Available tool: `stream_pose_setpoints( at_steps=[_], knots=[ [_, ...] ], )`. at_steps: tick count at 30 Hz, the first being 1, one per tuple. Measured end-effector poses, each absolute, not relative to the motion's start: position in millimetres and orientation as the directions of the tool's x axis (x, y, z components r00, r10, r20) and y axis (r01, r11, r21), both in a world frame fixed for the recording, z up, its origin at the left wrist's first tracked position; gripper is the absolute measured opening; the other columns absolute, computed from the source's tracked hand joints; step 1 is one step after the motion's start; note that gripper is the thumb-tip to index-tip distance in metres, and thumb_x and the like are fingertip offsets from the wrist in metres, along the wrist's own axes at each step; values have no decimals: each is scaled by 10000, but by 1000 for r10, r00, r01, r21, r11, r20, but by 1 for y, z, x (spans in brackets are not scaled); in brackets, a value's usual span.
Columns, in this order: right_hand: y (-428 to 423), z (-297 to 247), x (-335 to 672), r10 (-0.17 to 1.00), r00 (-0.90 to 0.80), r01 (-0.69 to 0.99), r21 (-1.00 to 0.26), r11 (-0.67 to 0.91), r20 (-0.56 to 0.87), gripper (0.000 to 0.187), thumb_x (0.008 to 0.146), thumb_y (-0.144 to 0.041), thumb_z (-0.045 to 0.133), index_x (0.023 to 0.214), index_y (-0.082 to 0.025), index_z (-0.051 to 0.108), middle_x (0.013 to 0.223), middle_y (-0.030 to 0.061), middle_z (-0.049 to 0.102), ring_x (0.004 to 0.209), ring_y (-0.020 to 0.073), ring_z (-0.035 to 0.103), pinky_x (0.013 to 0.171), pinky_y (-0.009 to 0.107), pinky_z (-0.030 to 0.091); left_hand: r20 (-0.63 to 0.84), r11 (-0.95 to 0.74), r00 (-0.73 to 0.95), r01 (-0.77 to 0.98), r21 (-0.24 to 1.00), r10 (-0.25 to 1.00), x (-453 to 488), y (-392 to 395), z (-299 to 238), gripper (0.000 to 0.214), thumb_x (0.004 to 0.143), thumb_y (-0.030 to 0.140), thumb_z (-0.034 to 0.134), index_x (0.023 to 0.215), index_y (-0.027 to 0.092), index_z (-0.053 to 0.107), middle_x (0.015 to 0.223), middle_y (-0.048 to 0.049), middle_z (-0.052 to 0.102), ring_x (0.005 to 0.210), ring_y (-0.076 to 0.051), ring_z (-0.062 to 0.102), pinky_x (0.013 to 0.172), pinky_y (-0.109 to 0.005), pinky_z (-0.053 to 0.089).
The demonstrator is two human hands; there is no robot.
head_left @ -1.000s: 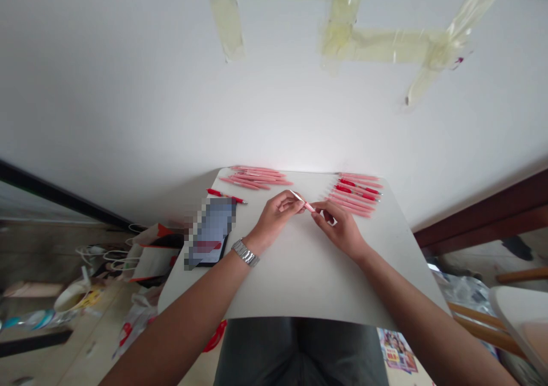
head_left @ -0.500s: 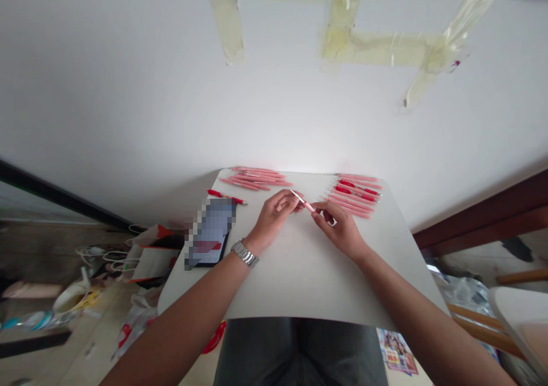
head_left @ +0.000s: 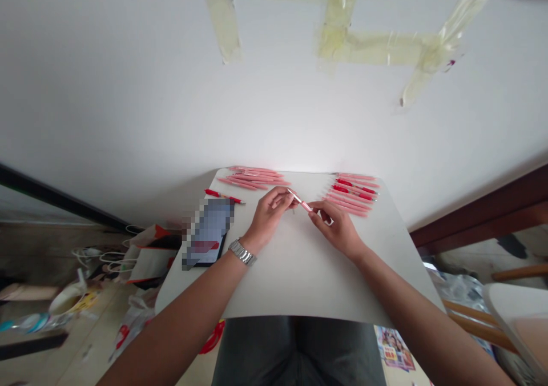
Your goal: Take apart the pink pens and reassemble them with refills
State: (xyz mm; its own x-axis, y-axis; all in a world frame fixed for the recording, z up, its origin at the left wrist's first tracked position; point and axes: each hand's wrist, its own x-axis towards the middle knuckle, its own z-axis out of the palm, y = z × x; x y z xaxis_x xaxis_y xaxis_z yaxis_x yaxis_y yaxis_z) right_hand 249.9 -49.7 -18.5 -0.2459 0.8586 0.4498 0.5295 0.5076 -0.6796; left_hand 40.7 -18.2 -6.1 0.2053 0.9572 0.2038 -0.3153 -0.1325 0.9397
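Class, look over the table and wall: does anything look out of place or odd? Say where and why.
A red pen lies alone by the phone, away from the two red pens among pink pens on the right. Yellowish tape strips run unevenly across the wall. No spill shows on the table.

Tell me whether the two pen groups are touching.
Apart: the head view shows white tabletop between the left pen group and the right pen group.

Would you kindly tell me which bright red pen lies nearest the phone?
The red pen just beyond the phone; the other two red pens lie among pink pens on the right.
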Motion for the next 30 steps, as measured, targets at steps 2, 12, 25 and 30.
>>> stream_pose_setpoints(
  at_steps=[2,12,25,30],
  knots=[
    [-50,-18,250,856,-254,534,-673,513,450,222,1045,-354,554,1171,-238,696,868,36,666,705,165,543,672,313,460,197,-126,209,-309,942,958,41,-17,-6,278,902,434,774,1009,186,704,978,-57,728,959,-183,702,936,-354,584],
    [-52,-19,249,850,-251,534,-666,520,463,228,1049,-352,543,1187,-243,689,871,40,663,716,171,557,679,319,473,151,-75,221,-320,944,963,39,-16,-7,296,877,438,801,987,176,716,980,-63,746,967,-186,712,936,-352,588],
    [-50,-20,249,863,-236,534,-682,500,447,213,1045,-359,559,1164,-239,687,871,36,662,696,160,533,644,308,448,169,-100,201,-313,945,965,39,-17,-8,308,888,448,789,1028,179,734,995,-74,754,969,-196,720,940,-366,585],
    [-50,-22,249,864,-231,519,-694,498,447,202,1040,-353,566,1156,-237,685,878,33,659,693,158,527,638,301,439,181,-118,194,-297,948,964,39,-16,-8,321,881,451,795,1014,168,722,969,-78,755,945,-195,721,921,-363,586]
  ],
)
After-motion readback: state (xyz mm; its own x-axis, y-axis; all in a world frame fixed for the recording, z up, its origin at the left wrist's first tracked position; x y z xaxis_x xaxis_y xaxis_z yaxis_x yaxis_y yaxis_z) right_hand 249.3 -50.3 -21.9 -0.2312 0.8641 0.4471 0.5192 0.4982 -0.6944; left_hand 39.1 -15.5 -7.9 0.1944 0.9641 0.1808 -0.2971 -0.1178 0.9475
